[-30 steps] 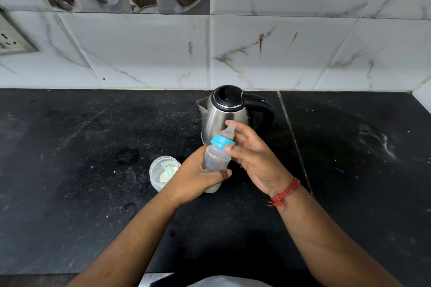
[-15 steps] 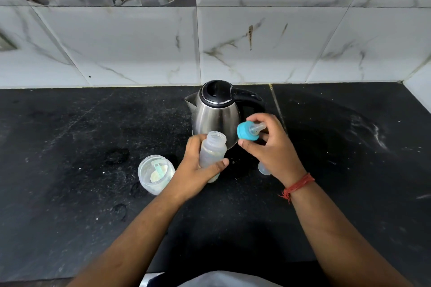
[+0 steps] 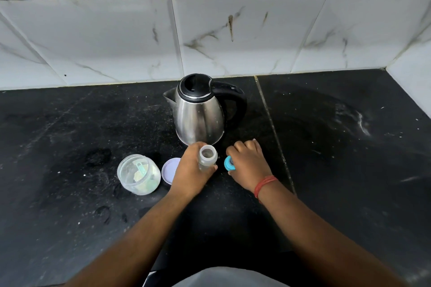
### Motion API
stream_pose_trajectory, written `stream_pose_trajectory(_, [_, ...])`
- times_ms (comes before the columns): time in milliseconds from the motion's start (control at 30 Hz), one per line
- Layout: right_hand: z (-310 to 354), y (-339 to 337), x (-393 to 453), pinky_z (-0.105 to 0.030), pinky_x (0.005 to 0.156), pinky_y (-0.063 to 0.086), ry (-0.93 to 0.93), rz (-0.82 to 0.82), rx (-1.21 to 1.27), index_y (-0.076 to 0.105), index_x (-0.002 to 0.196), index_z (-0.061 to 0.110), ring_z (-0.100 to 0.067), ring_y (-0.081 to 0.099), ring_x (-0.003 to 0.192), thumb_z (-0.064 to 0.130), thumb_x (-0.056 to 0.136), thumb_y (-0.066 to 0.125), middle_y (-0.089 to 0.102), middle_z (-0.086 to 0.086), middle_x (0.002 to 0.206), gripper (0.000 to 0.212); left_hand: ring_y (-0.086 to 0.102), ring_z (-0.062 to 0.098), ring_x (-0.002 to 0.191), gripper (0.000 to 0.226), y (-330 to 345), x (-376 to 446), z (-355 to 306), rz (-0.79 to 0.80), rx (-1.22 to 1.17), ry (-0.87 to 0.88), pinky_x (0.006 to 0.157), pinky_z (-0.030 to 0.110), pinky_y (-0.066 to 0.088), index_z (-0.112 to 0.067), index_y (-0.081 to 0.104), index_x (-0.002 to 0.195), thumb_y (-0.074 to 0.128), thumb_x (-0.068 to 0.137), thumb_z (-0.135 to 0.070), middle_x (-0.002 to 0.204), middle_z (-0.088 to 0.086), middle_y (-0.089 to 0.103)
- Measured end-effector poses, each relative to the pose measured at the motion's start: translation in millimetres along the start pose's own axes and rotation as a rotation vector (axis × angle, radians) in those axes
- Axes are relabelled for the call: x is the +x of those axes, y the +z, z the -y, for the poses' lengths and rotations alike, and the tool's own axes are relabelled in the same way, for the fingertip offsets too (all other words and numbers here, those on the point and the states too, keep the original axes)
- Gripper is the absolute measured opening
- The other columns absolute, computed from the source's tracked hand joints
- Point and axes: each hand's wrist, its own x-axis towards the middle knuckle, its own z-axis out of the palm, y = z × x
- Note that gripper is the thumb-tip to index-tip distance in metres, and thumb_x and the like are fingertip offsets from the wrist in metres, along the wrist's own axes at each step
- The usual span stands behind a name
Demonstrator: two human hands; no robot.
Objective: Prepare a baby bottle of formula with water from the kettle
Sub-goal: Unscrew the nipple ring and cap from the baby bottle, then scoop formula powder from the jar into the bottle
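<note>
Nearest the camera, two bare forearms reach forward over the black stone counter (image 3: 338, 170), whose surface is scuffed and speckled with pale flecks and smears. The right wrist wears a red thread band (image 3: 264, 184). The left hand (image 3: 193, 170) is wrapped around the baby bottle (image 3: 207, 158), fingers closed on its translucent body, holding it upright with its base low at the counter; the mouth of the bottle is uncapped and faces up, and the inside looks cloudy, though what it contains cannot be made out. Just to the right, apart from the bottle, the right hand (image 3: 249, 162) is curled knuckles-up and pressed down toward the counter, gripping the blue teat collar (image 3: 228, 163), of which only a slice shows between thumb and fingers. To the left of the left hand lies a pale lilac lid (image 3: 169, 168), flat on the counter and partly hidden behind the hand. Just beside it stands an open clear plastic formula jar (image 3: 139, 174), with whitish powder and a pale green scoop (image 3: 140, 168) inside. Farther back, directly behind both hands, stands the steel kettle (image 3: 198, 119), its black lid shut, its spout pointing left and its black handle to the right. Behind it rises the white marble-patterned tile wall (image 3: 233, 30).
</note>
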Motion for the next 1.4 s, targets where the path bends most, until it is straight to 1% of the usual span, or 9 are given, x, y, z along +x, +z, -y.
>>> stream_pose_trajectory(333, [2.7, 0.2, 15.1, -0.057, 0.122, 0.018, -0.025, 0.116, -0.077, 0.053, 0.134, 0.023, -0.03, 0.046, 0.126, 0.039, 0.083, 0.076, 0.056, -0.002, 0.131, 0.058, 0.065, 0.016, 0.09, 0.039, 6.0, 8.4, 11.1, 0.015, 0.035, -0.092, 0.08, 0.031, 0.053, -0.023, 0.057, 0.106, 0.079, 0.078, -0.008, 0.1, -0.001, 0.066])
stream_pose_trajectory(500, [0.8, -5.1, 14.1, -0.058, 0.122, 0.016, 0.001, 0.138, -0.048, 0.046, 0.142, 0.024, -0.03, 0.042, 0.133, 0.048, 0.08, 0.078, 0.052, -0.002, 0.138, 0.074, 0.061, 0.015, 0.105, 0.067, 0.3, 5.5, 14.2, 0.055, 0.065, -0.073, 0.094, 0.03, 0.05, -0.018, 0.048, 0.127, 0.088, 0.073, -0.012, 0.117, 0.001, 0.06])
stream_pose_trajectory(667, [-1.5, -26.6, 9.3, -0.048, 0.12, 0.026, 0.05, -0.016, 0.055, 0.05, 0.139, 0.026, -0.028, 0.043, 0.13, 0.044, 0.082, 0.075, 0.054, 0.001, 0.135, 0.065, 0.05, -0.017, 0.112, 0.079, -20.7, -11.4, 4.6, -0.014, 0.036, -0.066, 0.096, 0.005, 0.037, -0.024, 0.04, 0.142, 0.087, 0.08, -0.034, 0.131, -0.02, 0.051])
stream_pose_trajectory(767, [11.9, -43.8, 11.0, -0.04, 0.109, 0.04, 0.007, -0.159, 0.195, 0.057, 0.133, 0.021, -0.027, 0.047, 0.125, 0.035, 0.083, 0.078, 0.059, 0.001, 0.129, 0.056, 0.043, -0.013, 0.125, 0.074, -43.8, -22.2, -2.9, -0.076, 0.051, -0.011, 0.105, 0.011, 0.032, -0.024, 0.04, 0.148, 0.077, 0.088, -0.044, 0.141, -0.019, 0.045])
stream_pose_trajectory(900, [57.0, -63.3, 20.5, -0.035, 0.099, 0.047, -0.115, -0.25, 0.382, 0.062, 0.122, 0.017, -0.023, 0.048, 0.121, 0.024, 0.087, 0.075, 0.061, 0.001, 0.122, 0.039, 0.042, -0.011, 0.129, 0.064, -79.8, -31.7, -5.2, -0.143, 0.161, 0.082, 0.102, 0.0, 0.027, -0.021, 0.043, 0.147, 0.071, 0.093, -0.041, 0.143, -0.014, 0.047])
stream_pose_trajectory(1067, [115.6, -61.0, 33.8, -0.033, 0.096, 0.048, -0.242, -0.17, 0.516, 0.062, 0.123, 0.017, -0.019, 0.054, 0.119, 0.021, 0.09, 0.072, 0.06, 0.002, 0.124, 0.035, 0.036, 0.01, 0.148, 0.065, -120.7, -42.2, 14.8, -0.206, 0.307, 0.176, 0.119, 0.018, 0.026, -0.012, 0.047, 0.145, 0.064, 0.091, -0.045, 0.151, -0.002, 0.048])
stream_pose_trajectory(1167, [139.5, -49.4, 39.6, -0.034, 0.09, 0.05, -0.275, -0.09, 0.508, 0.062, 0.124, 0.019, -0.018, 0.058, 0.113, 0.018, 0.094, 0.066, 0.059, 0.003, 0.124, 0.031, 0.029, 0.019, 0.151, 0.066, -138.3, -49.7, 35.1, -0.267, 0.351, 0.192, 0.122, 0.021, 0.019, -0.009, 0.05, 0.14, 0.067, 0.088, -0.044, 0.154, 0.002, 0.043])
stream_pose_trajectory(1267, [156.0, -38.2, 42.9, -0.039, 0.086, 0.052, -0.293, -0.037, 0.489, 0.062, 0.123, 0.023, -0.019, 0.059, 0.11, 0.013, 0.094, 0.061, 0.059, 0.005, 0.124, 0.03, 0.024, 0.02, 0.152, 0.083, -149.2, -55.6, 54.9, -0.22, 0.347, 0.105, 0.121, 0.032, 0.023, -0.009, 0.043, 0.146, 0.072, 0.082, -0.054, 0.159, 0.004, 0.035])
stream_pose_trajectory(1400, [165.6, -25.8, 40.6, -0.047, 0.08, 0.054, -0.288, 0.022, 0.422, 0.057, 0.121, 0.029, -0.019, 0.06, 0.107, 0.01, 0.095, 0.055, 0.057, 0.01, 0.125, 0.033, 0.017, 0.012, 0.154, 0.115, -153.5, -56.9, 76.0, -0.066, 0.267, 0.0, 0.124, 0.036, 0.025, -0.01, 0.03, 0.154, 0.067, 0.071, -0.081, 0.163, 0.003, 0.024])
